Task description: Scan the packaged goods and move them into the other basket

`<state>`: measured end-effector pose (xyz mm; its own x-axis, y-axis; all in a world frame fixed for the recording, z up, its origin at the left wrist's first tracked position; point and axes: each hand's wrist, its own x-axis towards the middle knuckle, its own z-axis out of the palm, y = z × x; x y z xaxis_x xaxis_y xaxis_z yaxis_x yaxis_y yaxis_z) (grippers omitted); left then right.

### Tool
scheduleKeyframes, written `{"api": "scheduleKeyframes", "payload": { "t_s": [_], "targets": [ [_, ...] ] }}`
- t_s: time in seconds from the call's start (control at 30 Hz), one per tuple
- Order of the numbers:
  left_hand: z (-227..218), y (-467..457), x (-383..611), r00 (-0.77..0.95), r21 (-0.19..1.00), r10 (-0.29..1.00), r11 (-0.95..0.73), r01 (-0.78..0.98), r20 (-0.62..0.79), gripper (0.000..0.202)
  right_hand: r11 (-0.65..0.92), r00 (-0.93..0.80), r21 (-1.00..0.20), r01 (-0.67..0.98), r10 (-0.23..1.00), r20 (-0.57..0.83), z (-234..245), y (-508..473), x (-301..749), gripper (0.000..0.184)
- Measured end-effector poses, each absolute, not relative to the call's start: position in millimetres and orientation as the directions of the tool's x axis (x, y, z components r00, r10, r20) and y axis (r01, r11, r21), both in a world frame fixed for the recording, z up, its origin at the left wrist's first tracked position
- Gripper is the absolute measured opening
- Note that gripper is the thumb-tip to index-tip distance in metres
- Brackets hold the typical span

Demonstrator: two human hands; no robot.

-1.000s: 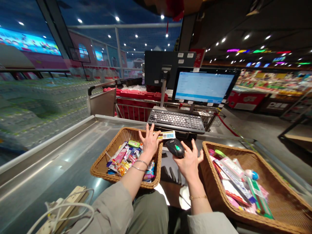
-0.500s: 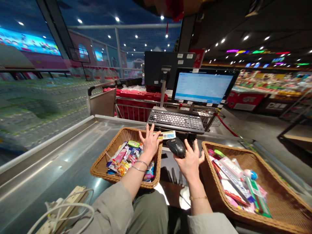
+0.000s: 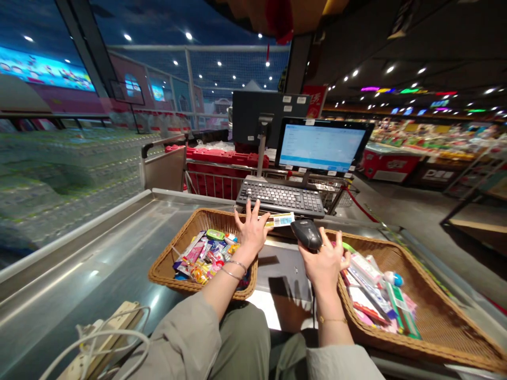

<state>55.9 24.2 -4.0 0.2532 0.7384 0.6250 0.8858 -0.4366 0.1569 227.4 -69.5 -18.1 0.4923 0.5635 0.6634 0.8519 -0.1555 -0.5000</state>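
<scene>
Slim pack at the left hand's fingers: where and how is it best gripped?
I'd pinch the slim pack by its right end, on the long edges, from above. The left hand covers its other end, while this end sticks out bare, and it looks flat and narrow. The scanner in the right hand appears close to that end, so the right side looks crowded.

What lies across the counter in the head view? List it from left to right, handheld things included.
Power strip, left basket, barcoded packet in the left hand, scanner in the right hand, right basket.
</scene>
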Motion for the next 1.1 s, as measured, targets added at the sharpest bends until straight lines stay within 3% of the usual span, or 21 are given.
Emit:
{"api": "scheduleKeyframes", "payload": {
  "t_s": [0.47, 1.1],
  "targets": [
    [5, 9, 108, 0.306, 0.174, 0.699, -0.525, 0.833, 0.646, 0.040, -0.294, 0.669, -0.603, 0.742, 0.388, 0.634, -7, -93, 271, 0.061],
    [3, -20, 202, 0.518, 0.121, 0.575, -0.735, 0.667, 0.634, 0.038, -0.401, 0.840, -0.753, 0.522, 0.087, 0.536, 13, -148, 363, 0.041]
  ]
}}
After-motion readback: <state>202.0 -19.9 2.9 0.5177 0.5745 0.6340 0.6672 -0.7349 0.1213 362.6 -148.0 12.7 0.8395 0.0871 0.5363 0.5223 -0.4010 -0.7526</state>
